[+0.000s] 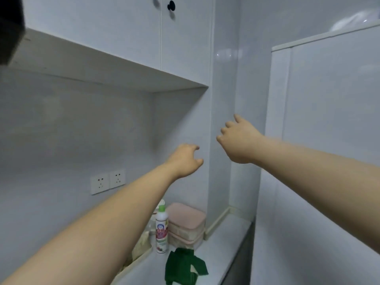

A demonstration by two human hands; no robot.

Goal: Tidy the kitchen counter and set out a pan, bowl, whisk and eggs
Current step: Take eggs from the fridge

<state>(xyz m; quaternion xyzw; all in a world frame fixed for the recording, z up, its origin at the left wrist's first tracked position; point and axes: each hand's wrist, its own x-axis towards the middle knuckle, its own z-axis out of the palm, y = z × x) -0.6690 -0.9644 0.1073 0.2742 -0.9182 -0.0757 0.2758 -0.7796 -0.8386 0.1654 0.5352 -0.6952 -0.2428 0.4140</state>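
The person holds both arms out at mid-height before the white wall (pixel 185 112). The left hand (pixel 185 159) is the lower one and the right hand (pixel 240 140) sits slightly higher beside it. Both show their backs, with fingers loosely curled and holding nothing. The table (pixel 222 243) lies well below both hands as a narrow white strip, its long axis running away from the viewer toward the wall corner. A crumpled green cloth (pixel 183 266) lies on it nearest the viewer. Behind the cloth a white bottle (pixel 162 231) stands upright with its green cap on top. Stacked pink boxes (pixel 187 223) sit just beside the bottle.
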